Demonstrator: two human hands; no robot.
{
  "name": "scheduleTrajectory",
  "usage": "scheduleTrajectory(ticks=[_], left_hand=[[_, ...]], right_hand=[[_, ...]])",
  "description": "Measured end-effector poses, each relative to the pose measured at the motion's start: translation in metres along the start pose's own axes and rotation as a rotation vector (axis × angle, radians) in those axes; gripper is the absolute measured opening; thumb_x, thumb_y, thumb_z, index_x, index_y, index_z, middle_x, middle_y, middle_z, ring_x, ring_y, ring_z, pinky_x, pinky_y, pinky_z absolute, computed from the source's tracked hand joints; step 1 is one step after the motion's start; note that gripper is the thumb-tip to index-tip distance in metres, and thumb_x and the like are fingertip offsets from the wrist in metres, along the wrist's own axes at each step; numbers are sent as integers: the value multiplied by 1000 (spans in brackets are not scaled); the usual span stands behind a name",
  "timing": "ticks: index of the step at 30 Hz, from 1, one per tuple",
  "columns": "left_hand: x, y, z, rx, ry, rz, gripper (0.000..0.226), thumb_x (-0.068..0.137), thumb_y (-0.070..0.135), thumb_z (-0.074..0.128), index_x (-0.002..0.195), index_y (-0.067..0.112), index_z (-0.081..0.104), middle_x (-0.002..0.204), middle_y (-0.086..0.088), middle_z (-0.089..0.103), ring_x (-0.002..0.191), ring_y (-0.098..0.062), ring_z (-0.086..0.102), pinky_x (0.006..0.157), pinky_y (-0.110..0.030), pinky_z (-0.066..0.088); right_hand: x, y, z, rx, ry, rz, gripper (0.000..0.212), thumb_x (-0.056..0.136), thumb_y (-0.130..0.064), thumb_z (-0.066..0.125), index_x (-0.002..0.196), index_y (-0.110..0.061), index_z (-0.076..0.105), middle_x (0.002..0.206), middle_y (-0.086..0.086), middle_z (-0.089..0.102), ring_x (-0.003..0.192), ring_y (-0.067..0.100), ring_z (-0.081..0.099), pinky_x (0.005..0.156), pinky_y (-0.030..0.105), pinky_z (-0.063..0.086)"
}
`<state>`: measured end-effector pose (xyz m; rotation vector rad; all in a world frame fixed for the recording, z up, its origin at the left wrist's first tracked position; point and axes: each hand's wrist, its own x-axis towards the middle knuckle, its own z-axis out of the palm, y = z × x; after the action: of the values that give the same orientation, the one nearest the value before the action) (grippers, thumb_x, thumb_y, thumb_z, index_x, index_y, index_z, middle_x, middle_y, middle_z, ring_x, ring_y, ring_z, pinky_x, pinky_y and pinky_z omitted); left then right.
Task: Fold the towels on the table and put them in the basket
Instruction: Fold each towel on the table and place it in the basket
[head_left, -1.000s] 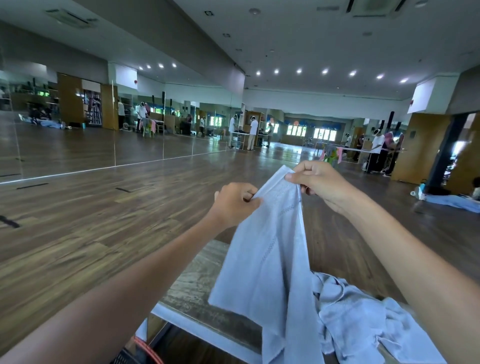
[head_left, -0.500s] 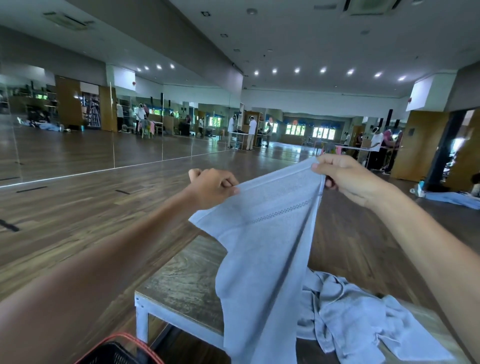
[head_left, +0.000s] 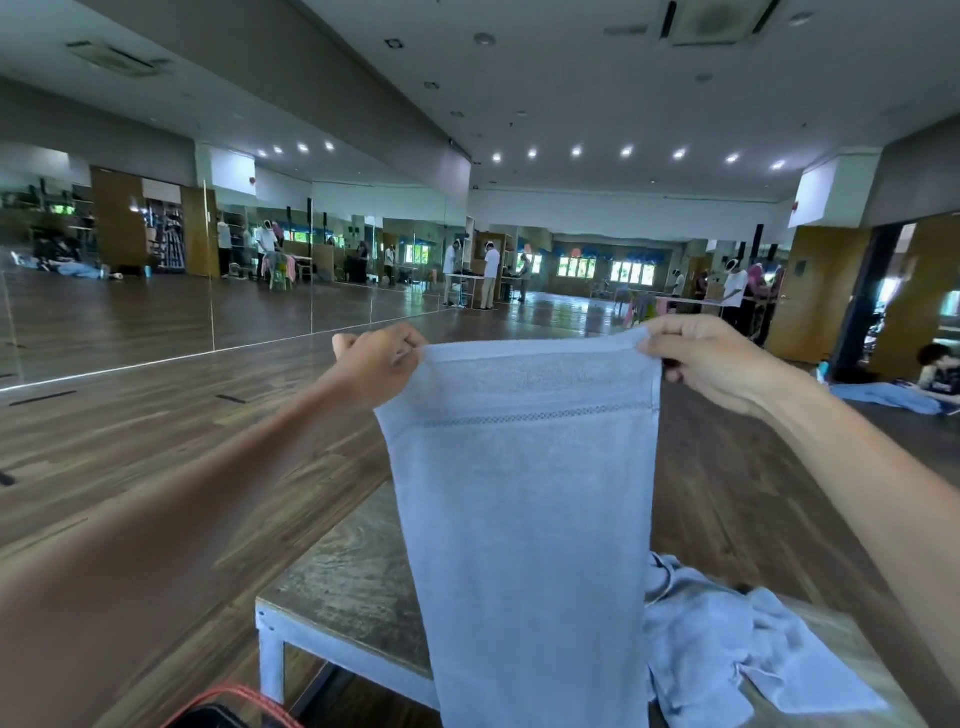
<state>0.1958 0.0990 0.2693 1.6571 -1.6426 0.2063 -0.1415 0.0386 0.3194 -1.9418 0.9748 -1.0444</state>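
A light blue towel (head_left: 530, 509) hangs flat and spread out in front of me, above the table. My left hand (head_left: 376, 364) pinches its top left corner and my right hand (head_left: 706, 358) pinches its top right corner, both arms stretched forward. Behind the hanging towel, more crumpled light blue towels (head_left: 737, 639) lie in a heap on the right part of the wooden table (head_left: 343, 587). The red rim of the dark basket (head_left: 234, 706) shows at the bottom left, beside the table's near corner.
The table has a white metal frame and leg (head_left: 272, 665) at its left corner. Dark wooden floor surrounds it. A mirror wall runs along the left. Several people stand at tables far back, and one person (head_left: 935, 371) sits on the floor at right.
My hands have moved apart, spreading the towel's top edge from a bunched fold to full width. The view dropped a little, showing more of the table and basket rim.
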Motion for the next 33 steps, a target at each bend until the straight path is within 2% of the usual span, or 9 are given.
scheduleTrajectory(ticks=[6,10,15,20,22,25,29,31,33], left_hand=[[-5,8,-13,-115,-185,90,21,89,38,60,96,21,68,106,10,65,107,-4,51,111,-41,21],[-5,13,-6,-147,-285,130,28,82,43,66,94,18,71,100,6,70,101,-12,62,101,-40,43],[2,18,1,164,-276,196,19,89,40,62,95,23,68,87,7,66,94,-16,58,97,-38,31],[21,33,-6,-40,-219,188,14,91,32,61,92,20,68,85,9,67,86,-14,63,77,-31,46],[31,45,-9,-163,-224,187,15,91,30,61,92,17,68,88,3,69,82,-10,64,72,-26,50],[42,69,-11,-296,-213,209,15,92,29,60,87,16,66,73,9,65,66,1,58,65,-18,43],[58,93,-7,-449,-176,171,18,92,29,61,90,11,65,49,16,57,52,-1,50,67,-26,43],[65,103,-6,-444,-193,181,23,93,26,60,96,4,65,68,13,68,70,1,61,76,-28,44],[70,108,-5,-407,-202,172,23,93,25,60,97,3,65,112,-5,68,107,-13,61,90,-28,40]], right_hand=[[-13,4,-27,-47,-13,-1,13,91,-7,58,99,-10,68,82,9,57,63,11,45,56,20,38],[-19,9,-36,-64,150,-62,13,92,-7,57,98,-12,67,82,7,60,65,10,48,54,16,42],[-31,10,-61,-109,273,-39,9,93,-11,59,95,-14,67,93,11,63,66,12,52,52,20,41],[-54,-7,-88,-192,225,51,11,95,-6,54,95,-3,64,81,8,63,46,0,51,40,13,36],[-62,-16,-101,-223,158,95,9,95,-6,53,94,-2,61,79,10,60,44,0,50,48,19,38],[-69,-23,-120,-311,177,114,9,94,-7,55,97,1,58,82,14,61,48,2,51,58,27,35],[-73,-32,-135,-410,326,57,5,91,-11,61,93,-6,60,82,9,66,69,13,57,59,27,40],[-76,-36,-140,-437,344,55,7,91,-12,61,95,-7,59,83,7,66,74,14,58,61,27,41],[-79,-39,-143,-460,327,69,8,90,-12,62,96,-8,59,85,6,67,77,14,59,63,28,42]])
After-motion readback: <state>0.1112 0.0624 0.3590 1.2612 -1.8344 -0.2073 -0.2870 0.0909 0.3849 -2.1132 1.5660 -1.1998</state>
